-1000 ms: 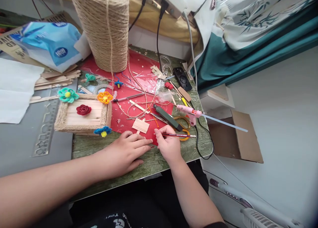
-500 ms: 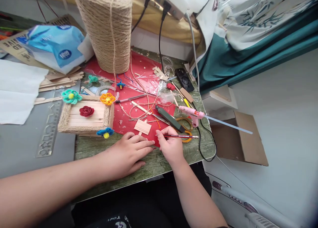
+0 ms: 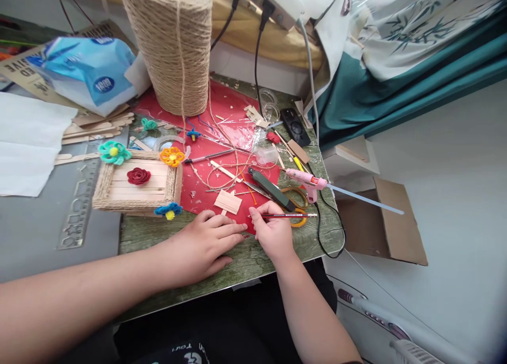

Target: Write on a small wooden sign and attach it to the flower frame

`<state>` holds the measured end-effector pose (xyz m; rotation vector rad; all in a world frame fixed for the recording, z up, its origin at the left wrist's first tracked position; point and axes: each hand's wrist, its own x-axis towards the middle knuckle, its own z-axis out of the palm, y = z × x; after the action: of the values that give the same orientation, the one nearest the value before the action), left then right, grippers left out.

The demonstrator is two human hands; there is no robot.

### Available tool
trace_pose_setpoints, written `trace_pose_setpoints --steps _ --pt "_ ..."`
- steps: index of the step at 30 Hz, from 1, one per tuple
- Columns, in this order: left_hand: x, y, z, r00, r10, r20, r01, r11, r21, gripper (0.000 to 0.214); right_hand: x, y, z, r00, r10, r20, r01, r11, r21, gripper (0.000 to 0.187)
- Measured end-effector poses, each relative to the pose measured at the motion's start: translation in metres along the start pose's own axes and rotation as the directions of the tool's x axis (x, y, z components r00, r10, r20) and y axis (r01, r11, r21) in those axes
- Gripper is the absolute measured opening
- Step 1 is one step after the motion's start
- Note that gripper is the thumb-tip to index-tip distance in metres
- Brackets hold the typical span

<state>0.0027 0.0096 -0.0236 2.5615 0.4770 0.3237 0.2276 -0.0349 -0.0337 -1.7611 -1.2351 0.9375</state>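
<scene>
My right hand (image 3: 274, 234) is closed around a pencil (image 3: 293, 215), whose eraser end points right. Flat on the table beside it lies my left hand (image 3: 214, 245), fingers stretched toward the right. Just beyond the left fingers is a small sign of wooden sticks (image 3: 228, 201) on a red sheet (image 3: 202, 184); the lower end of its post is hidden by those fingers. A wooden box (image 3: 130, 187) edged with twine stands to the left, decorated with a dark red rose (image 3: 138, 176) and pipe-cleaner flowers.
Behind stands a large twine spool (image 3: 170, 52). A green utility knife (image 3: 271, 188), orange-handled scissors (image 3: 299, 217) and a pink glue gun (image 3: 307, 180) lie right of the sign. Further off are a black phone (image 3: 295, 127), a stencil ruler (image 3: 77, 211) and a blue tissue pack (image 3: 85, 71).
</scene>
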Motion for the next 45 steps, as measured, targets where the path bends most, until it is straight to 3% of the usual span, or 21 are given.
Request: trace_pose_setpoints --steps 22,27,34,45 --pt "-0.0002 -0.0001 0.0004 1.0 -0.004 0.02 0.004 1.0 -0.002 0.042 0.0017 0.0021 -0.0013 1.0 -0.025 -0.001 0.025 0.998 -0.057 0.031" --pt "-0.0001 -0.0006 0.0013 1.0 0.0 0.016 0.0 1.0 -0.001 0.042 0.0023 -0.0005 -0.0012 0.996 -0.09 -0.004 0.089 0.993 -0.074 0.033" --pt "-0.0002 -0.0008 0.0008 1.0 0.008 -0.004 -0.008 1.0 -0.003 0.043 0.0012 0.003 -0.0007 1.0 -0.027 -0.009 0.026 0.998 -0.055 0.031" --pt "0.0002 -0.0001 0.0005 1.0 0.007 -0.001 -0.007 1.0 0.005 0.042 0.0011 0.0009 -0.0001 0.998 -0.054 -0.023 0.052 0.996 -0.076 0.031"
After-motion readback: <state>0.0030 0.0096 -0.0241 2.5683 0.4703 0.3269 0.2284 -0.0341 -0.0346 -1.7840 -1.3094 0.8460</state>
